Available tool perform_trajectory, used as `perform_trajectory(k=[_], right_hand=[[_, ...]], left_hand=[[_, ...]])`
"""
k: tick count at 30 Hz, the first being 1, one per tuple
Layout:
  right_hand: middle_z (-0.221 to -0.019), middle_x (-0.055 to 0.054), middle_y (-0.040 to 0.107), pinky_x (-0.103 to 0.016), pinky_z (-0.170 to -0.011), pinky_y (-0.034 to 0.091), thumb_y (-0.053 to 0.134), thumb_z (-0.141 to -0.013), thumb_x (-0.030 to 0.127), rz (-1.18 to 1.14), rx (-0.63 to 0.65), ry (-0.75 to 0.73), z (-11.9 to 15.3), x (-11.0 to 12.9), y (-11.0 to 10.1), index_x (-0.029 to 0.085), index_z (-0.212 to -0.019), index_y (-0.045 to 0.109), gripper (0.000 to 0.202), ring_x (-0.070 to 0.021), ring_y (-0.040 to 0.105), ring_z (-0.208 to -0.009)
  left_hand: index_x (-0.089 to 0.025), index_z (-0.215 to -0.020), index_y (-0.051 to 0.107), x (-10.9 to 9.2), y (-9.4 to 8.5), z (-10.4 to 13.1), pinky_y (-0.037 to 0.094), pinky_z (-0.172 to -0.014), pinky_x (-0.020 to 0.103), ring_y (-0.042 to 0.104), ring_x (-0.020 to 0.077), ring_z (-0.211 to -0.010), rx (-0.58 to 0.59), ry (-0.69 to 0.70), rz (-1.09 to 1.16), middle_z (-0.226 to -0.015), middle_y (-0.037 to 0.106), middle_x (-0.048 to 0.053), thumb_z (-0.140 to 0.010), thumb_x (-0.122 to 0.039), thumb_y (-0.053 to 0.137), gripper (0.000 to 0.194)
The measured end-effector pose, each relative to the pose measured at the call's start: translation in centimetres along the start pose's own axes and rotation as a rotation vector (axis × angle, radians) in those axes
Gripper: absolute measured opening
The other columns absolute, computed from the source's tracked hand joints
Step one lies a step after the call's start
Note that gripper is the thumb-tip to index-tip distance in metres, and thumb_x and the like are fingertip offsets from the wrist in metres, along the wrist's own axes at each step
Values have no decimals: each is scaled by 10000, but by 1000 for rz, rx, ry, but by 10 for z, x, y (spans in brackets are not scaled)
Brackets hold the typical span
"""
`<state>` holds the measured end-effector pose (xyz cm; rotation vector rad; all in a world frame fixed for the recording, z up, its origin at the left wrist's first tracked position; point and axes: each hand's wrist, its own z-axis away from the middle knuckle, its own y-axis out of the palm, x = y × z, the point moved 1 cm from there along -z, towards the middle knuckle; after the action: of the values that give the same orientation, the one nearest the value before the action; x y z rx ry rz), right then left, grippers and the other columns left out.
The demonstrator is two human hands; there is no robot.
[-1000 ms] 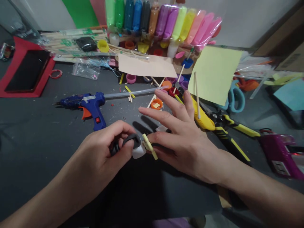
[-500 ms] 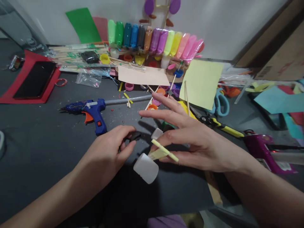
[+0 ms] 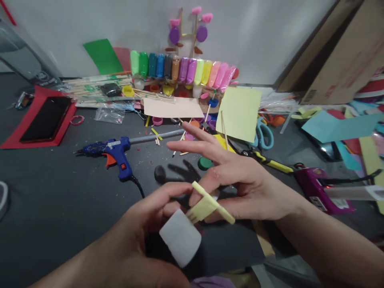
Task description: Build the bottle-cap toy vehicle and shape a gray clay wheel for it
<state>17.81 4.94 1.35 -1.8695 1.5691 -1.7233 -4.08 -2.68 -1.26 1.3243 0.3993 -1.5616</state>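
Observation:
Thumb and index finger of my right hand point(image 3: 231, 180) pinch a small craft piece of pale yellow paper point(image 3: 205, 208) with a thin yellow stick point(image 3: 226, 214) across it; the other fingers stretch out. A rounded white block point(image 3: 181, 238) is joined to its near end by short thin sticks. Part of another white bit shows behind the stick. My left hand point(image 3: 150, 228) is spread around the white block's left side, fingers behind it and thumb below; whether they touch it is unclear. A round black lump point(image 3: 160, 174) lies on the table beyond.
A blue glue gun point(image 3: 120, 154) lies left of centre, its cord running toward my left hand. A green cap point(image 3: 205, 163), yellow-handled pliers point(image 3: 270, 162), blue scissors point(image 3: 265, 134) and a purple device point(image 3: 313, 190) lie rightward. Coloured clay packs point(image 3: 183, 70) line the back. A phone point(image 3: 46, 120) rests left.
My left hand has let go of the black lump, now on the table, and has come nearer, around the white block. My right hand still holds the craft piece. The view has tilted up.

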Motion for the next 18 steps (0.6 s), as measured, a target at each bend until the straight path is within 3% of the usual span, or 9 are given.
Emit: perform_trajectory(k=[2, 5, 8, 11, 15, 18], right_hand=[[-1578, -82, 507, -578, -1266, 197, 776, -881, 202, -24, -4, 2, 0, 1, 2, 218, -921, 746, 53, -262, 208, -1594], [-1550, -103, 539, -570, -1260, 247, 761, -900, 236, -8, -17, 2, 0, -1, 3, 211, -950, 714, 73, -269, 249, -1583], [-1525, -121, 561, -554, -1247, 309, 773, -896, 313, 50, -4, 19, 3, -5, 0, 204, -1160, 656, 309, -266, 290, -1570], [-1541, -155, 535, -553, -1231, 358, 745, -919, 349, 170, -53, 24, 5, -2, -4, 187, -1318, 570, 465, -280, 351, -1543], [-1520, -100, 567, -570, -1275, 278, 671, -975, 325, 487, -190, -97, 4, 11, 1, 255, -1181, 653, 218, -269, 384, -1526], [-1445, -16, 644, -479, -1315, 228, 654, -980, 248, 631, -242, -140, 4, 19, 12, 289, -1077, 688, 110, -195, 440, -1488]], left_hand=[[-366, -1190, 704, 2, 2, -3, 563, -644, 233, 725, 161, -738, 12, -52, 38, -894, 784, -38, -595, -48, 907, 705], [-337, -1136, 719, 5, 2, -6, 566, -656, 226, 717, 148, -721, -75, -58, 98, -816, 775, -38, -694, -108, 880, 523], [-305, -1070, 744, 6, 0, -7, 570, -703, 242, 717, 155, -767, -164, 89, 17, -904, 775, -11, -694, -158, 906, 435], [-282, -1004, 775, 3, -2, -7, 545, -706, 267, 698, 176, -787, -273, 250, -217, -958, 753, 7, -641, -239, 952, 406], [-296, -1004, 768, 3, -3, -7, 525, -773, 285, 698, 220, -933, -390, 364, -419, -1016, 756, 5, -608, -318, 975, 447], [-313, -1010, 745, 8, -3, -7, 526, -801, 280, 692, 221, -990, -410, 392, -497, -1059, 754, -13, -588, -340, 987, 487]])
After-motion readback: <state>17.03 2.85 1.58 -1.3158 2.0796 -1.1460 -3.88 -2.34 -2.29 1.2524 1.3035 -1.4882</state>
